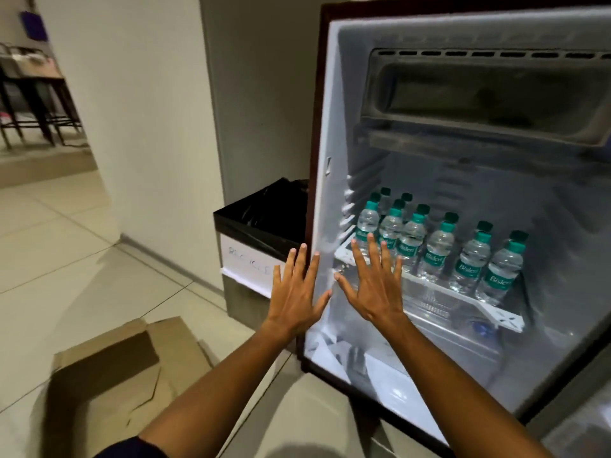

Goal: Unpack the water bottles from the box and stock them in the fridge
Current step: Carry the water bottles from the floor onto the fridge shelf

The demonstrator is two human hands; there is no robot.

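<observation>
Both my hands are spread flat, fingers straight, holding nothing. Water bottles (436, 256) stand upright along the fridge shelf (502, 320) front edge, just beyond my right hand (375, 289). Box (132, 368) lies lower-left, nearer my left hand (297, 292).

Bottles (436, 251) seen as clear glossy plastic, green plastic caps. Fridge (334, 127) lined in smooth white plastic. Box (109, 368) made of matt brown cardboard. Bin (264, 223) lined with glossy black plastic. Floor (66, 259) laid in smooth tile.
</observation>
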